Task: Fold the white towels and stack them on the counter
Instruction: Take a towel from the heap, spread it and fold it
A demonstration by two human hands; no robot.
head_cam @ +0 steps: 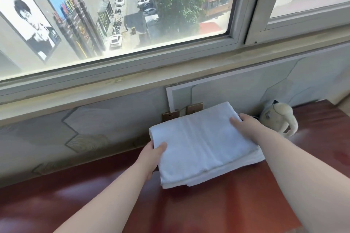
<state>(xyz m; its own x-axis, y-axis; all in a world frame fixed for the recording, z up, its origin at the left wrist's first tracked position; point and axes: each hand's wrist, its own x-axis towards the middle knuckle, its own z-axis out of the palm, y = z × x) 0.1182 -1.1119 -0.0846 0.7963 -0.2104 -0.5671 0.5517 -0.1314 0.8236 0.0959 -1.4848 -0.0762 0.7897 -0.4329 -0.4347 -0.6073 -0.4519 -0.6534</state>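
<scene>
A folded white towel (198, 142) lies on top of another folded white towel (223, 171) on the red-brown counter (217, 204), close to the wall under the window. My left hand (151, 157) grips the top towel's left edge, thumb on top and fingers underneath. At the far right edge my right hand (246, 126) holds the same towel, its thumb lying on the cloth. The lower towel's edges stick out along the front and right.
A cream plush toy (278, 117) sits on the counter right behind my right hand. Wall sockets (170, 116) are just behind the towels. The window sill (132, 89) runs above, and the counter's right end (339, 111) is near.
</scene>
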